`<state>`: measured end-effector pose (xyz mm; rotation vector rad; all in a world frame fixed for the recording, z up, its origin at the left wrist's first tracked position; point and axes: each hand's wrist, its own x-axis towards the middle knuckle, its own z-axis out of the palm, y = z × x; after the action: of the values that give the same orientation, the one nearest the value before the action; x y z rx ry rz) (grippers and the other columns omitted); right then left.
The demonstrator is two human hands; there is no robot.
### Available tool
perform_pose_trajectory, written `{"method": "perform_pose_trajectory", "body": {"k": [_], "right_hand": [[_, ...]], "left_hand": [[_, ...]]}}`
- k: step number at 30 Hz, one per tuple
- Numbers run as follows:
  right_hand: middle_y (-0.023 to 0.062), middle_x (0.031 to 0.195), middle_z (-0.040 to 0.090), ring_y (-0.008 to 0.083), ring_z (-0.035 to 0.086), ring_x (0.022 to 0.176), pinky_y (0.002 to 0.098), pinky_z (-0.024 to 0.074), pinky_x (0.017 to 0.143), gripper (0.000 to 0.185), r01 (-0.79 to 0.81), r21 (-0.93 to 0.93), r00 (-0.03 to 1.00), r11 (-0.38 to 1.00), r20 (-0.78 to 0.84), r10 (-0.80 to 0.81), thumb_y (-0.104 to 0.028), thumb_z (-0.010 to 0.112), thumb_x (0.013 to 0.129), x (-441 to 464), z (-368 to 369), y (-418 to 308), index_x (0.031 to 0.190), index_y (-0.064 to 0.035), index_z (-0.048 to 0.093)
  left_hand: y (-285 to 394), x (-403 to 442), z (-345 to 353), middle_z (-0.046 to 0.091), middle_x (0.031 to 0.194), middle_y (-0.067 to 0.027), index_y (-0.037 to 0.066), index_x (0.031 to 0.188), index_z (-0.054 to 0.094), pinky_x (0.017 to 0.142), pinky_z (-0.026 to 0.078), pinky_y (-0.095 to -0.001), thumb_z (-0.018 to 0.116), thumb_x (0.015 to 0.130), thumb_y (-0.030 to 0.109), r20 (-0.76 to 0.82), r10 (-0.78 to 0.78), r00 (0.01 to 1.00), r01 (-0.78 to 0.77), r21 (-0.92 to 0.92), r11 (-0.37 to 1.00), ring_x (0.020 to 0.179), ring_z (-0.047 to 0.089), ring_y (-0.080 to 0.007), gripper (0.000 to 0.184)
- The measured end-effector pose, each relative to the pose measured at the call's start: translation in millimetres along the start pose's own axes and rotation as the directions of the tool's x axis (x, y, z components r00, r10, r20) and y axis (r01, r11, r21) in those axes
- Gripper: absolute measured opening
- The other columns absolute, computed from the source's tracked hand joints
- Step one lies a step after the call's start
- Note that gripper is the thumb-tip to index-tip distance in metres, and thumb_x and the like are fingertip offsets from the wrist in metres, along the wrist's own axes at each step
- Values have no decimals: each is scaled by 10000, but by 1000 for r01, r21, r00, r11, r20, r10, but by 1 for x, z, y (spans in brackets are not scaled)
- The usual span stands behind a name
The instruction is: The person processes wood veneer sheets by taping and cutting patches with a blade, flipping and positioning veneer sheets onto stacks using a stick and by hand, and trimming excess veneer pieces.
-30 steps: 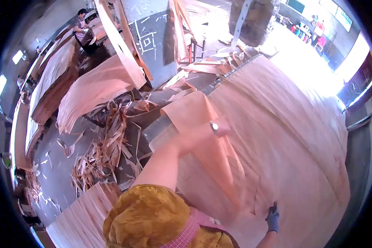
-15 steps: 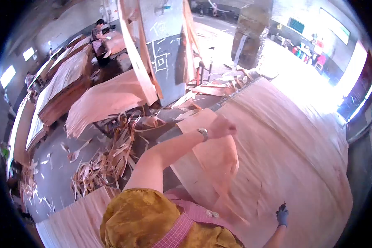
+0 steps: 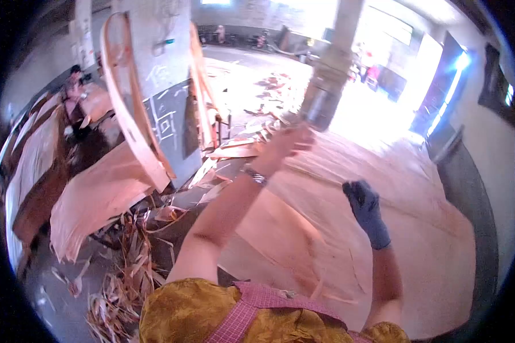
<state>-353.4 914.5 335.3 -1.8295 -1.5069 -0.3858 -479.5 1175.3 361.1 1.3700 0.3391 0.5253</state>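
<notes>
Worker in mustard sleeves and pink checked apron. Wide veneer sheet [image 3: 406,263] spread in front, right edge running beside the wall. Loose veneer piece [image 3: 277,228] lies along its near-left edge. Left hand [image 3: 285,147], bare, watch [image 3: 256,176] at the wrist, reaches out over the wide sheet's far-left corner; fingers apart, blurred, nothing seen in them. Right hand [image 3: 362,207], grey-gloved, raised over the sheet's middle, fingers curled; cannot tell whether they grip anything. Shavings [image 3: 120,300] heap on the floor off the left edge.
</notes>
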Motion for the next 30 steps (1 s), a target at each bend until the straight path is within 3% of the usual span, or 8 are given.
{"method": "perform_pose_trajectory", "body": {"k": [3,6,13,15,16,21,26,30], "right_hand": [[123,836,594,254,592,720,322,473,652,94,78,80,985,994,-162,-64,-22,633,860,79,15,-67,954,-19,628],[124,913,621,286,639,822,359,503,711,143,317,-161,872,935,-337,-354,-2,629,833,137,27,-96,972,-35,633],[162,1013,648,321,667,827,411,537,686,363,74,-433,855,898,-437,-281,-218,717,850,179,65,-73,1117,-21,569],[175,1021,654,328,673,824,412,544,675,422,93,-362,840,927,-471,-268,-257,730,851,180,70,-74,1150,-22,546],[157,1008,670,300,683,841,382,547,711,509,-45,-260,902,965,-425,-73,-284,767,819,181,68,-79,1188,-30,525],[98,915,668,228,668,808,347,533,720,505,-38,144,798,989,-592,116,-318,813,781,188,94,-49,1095,-22,549],[75,762,650,181,620,574,282,491,497,304,-9,764,787,645,-392,476,-280,753,856,189,105,-45,932,-19,617],[47,642,614,109,495,412,235,364,358,252,-244,785,815,569,-152,559,-290,701,898,184,84,-79,876,-45,647]], "left_hand": [[-24,12,-13,693,863,-73,0,1011,676,717,530,-251,632,956,258,96,367,925,-332,-266,905,783,666,-137,267],[-26,3,-21,692,810,-73,-33,927,686,705,542,-274,626,961,284,132,368,921,-350,-138,926,734,657,-137,325],[-69,-43,-39,696,853,-67,-10,934,691,743,541,-277,633,952,331,212,174,962,-159,-88,983,755,658,-134,346],[-92,-59,-47,693,881,-61,4,952,689,770,535,-278,625,954,352,242,148,959,-127,-100,987,787,658,-134,354],[-105,-66,-50,691,898,-55,17,963,687,792,526,-279,614,958,367,250,107,962,-81,-110,991,813,653,-132,358],[-140,-108,-55,681,920,18,127,962,679,794,454,-251,558,954,497,264,52,963,13,-236,972,868,638,-84,389],[-151,-128,-60,679,969,12,120,981,678,844,441,-264,551,959,490,253,-1,967,28,-106,994,914,623,-89,391],[-177,-142,-65,681,995,-1,94,1009,684,894,445,-283,537,968,493,276,-60,959,84,-75,994,953,618,-104,426]]}}
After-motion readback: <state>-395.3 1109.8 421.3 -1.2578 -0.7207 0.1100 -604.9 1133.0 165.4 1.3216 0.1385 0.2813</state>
